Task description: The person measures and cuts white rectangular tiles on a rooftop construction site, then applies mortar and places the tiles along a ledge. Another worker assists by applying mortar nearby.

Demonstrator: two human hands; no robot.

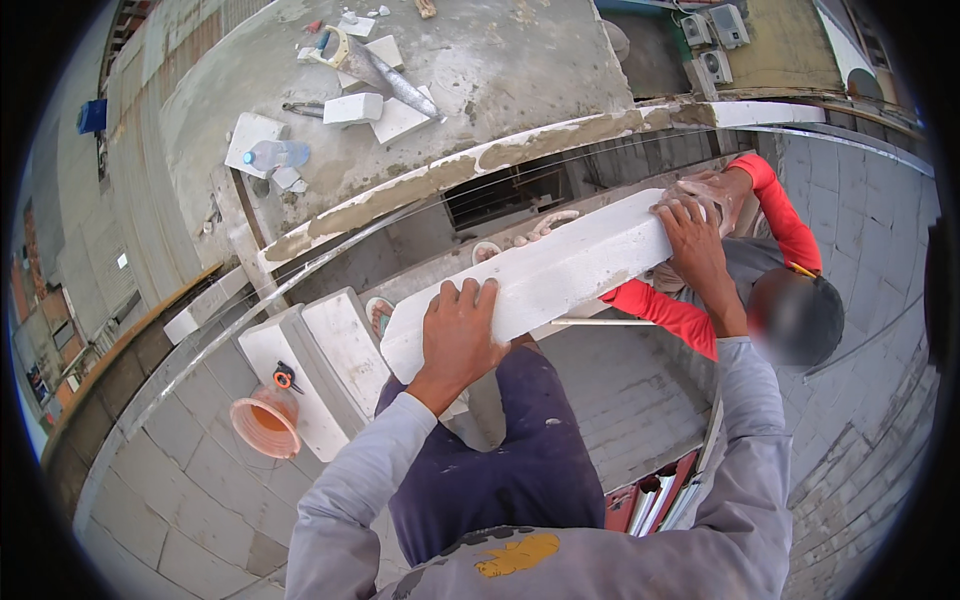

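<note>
Starting over on the left, an orange bucket point(266, 426) is sitting on the block wall next to a stack of white blocks point(318, 368), with a small orange-and-black tool point(286, 377) lying on top of one. Further up, a plastic water bottle point(277, 154) is lying on the concrete roof slab point(500, 70) among some broken block pieces.

Moving to the middle, the person's left hand point(458, 335) is gripping the near end of a long white block point(535, 281), fingers curling over its top edge and palm pressing against the side. The block is hanging up in the air, tilted, running from centre up toward the right, above the person's dark blue trousers point(500, 460).

On the right, the right hand point(692, 240) is lying flat on the far end of the block, fingers spread over the top. A co-worker in red sleeves point(782, 215) is standing below, and their dusty hand point(712, 190) is holding that same far end too.
</note>
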